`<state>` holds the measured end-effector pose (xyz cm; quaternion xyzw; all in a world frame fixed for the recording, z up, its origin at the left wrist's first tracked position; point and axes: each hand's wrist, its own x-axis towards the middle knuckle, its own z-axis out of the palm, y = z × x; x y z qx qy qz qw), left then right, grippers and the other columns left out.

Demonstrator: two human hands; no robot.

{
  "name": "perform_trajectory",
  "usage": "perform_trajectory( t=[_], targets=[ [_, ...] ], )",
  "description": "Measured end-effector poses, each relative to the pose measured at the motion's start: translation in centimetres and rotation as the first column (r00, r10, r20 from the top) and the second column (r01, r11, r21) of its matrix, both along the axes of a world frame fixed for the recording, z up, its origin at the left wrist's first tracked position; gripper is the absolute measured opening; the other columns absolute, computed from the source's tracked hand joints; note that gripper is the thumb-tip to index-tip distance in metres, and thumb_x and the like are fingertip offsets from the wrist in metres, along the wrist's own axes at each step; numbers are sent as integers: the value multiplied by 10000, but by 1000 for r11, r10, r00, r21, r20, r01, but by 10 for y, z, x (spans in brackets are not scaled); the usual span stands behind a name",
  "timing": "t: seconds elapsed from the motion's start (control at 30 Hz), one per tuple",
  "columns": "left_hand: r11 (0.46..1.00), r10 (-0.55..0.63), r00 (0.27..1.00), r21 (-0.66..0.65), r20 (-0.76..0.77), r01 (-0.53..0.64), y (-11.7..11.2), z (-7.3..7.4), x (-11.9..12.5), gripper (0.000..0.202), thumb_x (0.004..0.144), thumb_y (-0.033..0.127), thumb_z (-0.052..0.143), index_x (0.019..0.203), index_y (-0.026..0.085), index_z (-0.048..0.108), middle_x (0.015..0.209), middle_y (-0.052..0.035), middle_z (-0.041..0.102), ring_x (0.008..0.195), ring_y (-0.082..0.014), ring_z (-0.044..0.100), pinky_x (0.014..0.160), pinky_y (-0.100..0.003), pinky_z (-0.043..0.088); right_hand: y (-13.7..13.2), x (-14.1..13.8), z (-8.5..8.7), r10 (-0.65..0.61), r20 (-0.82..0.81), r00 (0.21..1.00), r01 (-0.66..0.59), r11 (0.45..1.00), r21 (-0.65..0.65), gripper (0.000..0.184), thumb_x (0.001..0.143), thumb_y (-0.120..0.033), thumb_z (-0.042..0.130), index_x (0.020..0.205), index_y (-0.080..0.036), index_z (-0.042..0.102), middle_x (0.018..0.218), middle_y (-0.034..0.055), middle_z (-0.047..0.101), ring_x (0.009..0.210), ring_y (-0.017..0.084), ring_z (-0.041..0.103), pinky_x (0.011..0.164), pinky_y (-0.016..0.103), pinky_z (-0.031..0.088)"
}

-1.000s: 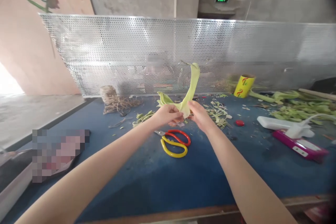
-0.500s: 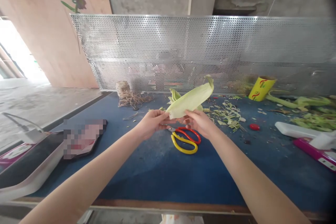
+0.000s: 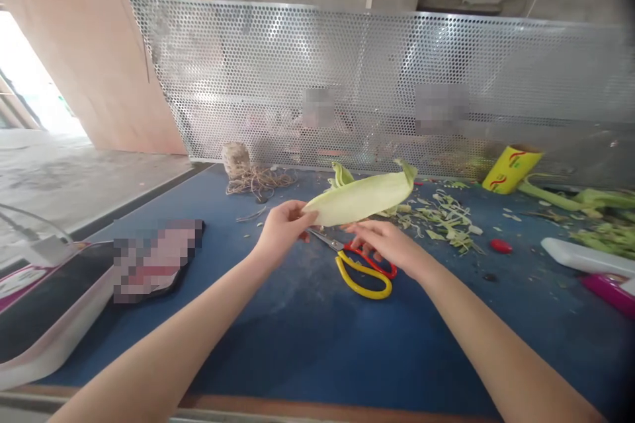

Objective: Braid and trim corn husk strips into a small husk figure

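Observation:
My left hand (image 3: 280,230) pinches the near end of a pale green corn husk leaf (image 3: 362,197), which it holds level above the blue table (image 3: 317,344). My right hand (image 3: 387,244) hovers just below the leaf, fingers spread and empty, directly over a pair of scissors (image 3: 362,266) with one red and one yellow handle that lies on the table. More husk (image 3: 342,175) lies behind the leaf.
Husk scraps (image 3: 441,219) litter the table behind the scissors, near a red cap (image 3: 500,246). A yellow roll (image 3: 510,168) and green stalks (image 3: 590,201) lie at the right. A bundle of brown twine (image 3: 251,177) sits by the perforated metal screen (image 3: 377,86). A white tray (image 3: 49,317) stands at the left.
The leaf has swung down from upright to level. My right hand has let go of it and dropped toward the scissors. The camera has shifted left.

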<state>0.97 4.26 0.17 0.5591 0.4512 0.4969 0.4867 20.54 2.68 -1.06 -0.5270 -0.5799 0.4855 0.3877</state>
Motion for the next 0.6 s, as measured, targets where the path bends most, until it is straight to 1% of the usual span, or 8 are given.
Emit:
perform_trajectory(
  t=[0.1, 0.13, 0.2, 0.3, 0.37, 0.43, 0.5, 0.6],
  targets=[
    [994, 89, 995, 61, -46, -86, 9, 0, -12, 205, 649, 296, 659, 751, 138, 579, 618, -1, 574, 517, -87, 510, 414, -182, 399, 2, 10, 3, -57, 141, 988, 49, 997, 59, 279, 708, -394, 616, 896, -190, 638, 747, 31, 660, 557, 106, 542, 496, 219, 391],
    [993, 99, 993, 74, -62, -95, 10, 1, -14, 216, 646, 304, 659, 766, 138, 590, 614, 3, 567, 506, -81, 494, 421, -184, 400, 3, 14, 3, -89, 147, 985, 76, 992, 97, 268, 710, -374, 614, 914, -201, 633, 761, 28, 658, 563, 106, 540, 496, 219, 394],
    [993, 90, 992, 91, -92, -82, 10, 5, -18, 236, 642, 322, 657, 789, 143, 615, 623, 7, 562, 511, -79, 484, 436, -188, 408, 7, 19, 1, -133, 57, 990, 123, 981, 152, 235, 718, -372, 596, 875, -201, 636, 750, 28, 642, 555, 103, 522, 464, 212, 377],
    [993, 43, 990, 112, -132, -29, 6, 12, -20, 230, 635, 347, 659, 755, 153, 635, 629, 8, 561, 524, -86, 488, 446, -195, 410, 13, 22, -1, -127, -110, 986, 143, 978, 150, 290, 728, -464, 554, 798, -191, 624, 670, 21, 605, 519, 99, 490, 412, 204, 336],
    [991, 32, 989, 131, -147, -12, 4, 15, -21, 219, 632, 350, 661, 719, 152, 626, 625, 7, 565, 508, -84, 479, 446, -201, 406, 14, 22, 0, -103, -144, 984, 120, 986, 117, 371, 735, -540, 512, 777, -187, 618, 630, 20, 588, 507, 105, 492, 412, 213, 347],
    [987, 41, 988, 158, -152, -17, 3, 16, -23, 228, 641, 353, 655, 744, 154, 614, 649, 1, 580, 498, -83, 479, 444, -205, 402, 13, 22, 3, -66, -170, 983, 79, 994, 72, 436, 740, -589, 478, 756, -180, 630, 622, 27, 585, 494, 104, 489, 417, 220, 357],
    [980, 58, 985, 199, -165, -24, 3, 16, -25, 242, 661, 362, 641, 784, 157, 605, 677, -7, 588, 504, -86, 488, 439, -205, 399, 11, 21, 6, -6, -171, 985, 16, 998, 56, 456, 746, -596, 473, 745, -175, 648, 638, 34, 587, 502, 97, 483, 428, 219, 360],
    [958, 105, 972, 285, -210, -42, 1, 18, -25, 232, 674, 357, 639, 786, 156, 608, 656, -8, 571, 540, -95, 507, 450, -203, 407, 2, 17, 11, 122, -49, 991, -115, 986, 124, 383, 748, -533, 531, 817, -179, 663, 672, 28, 593, 561, 98, 498, 503, 222, 395]
  ],
)
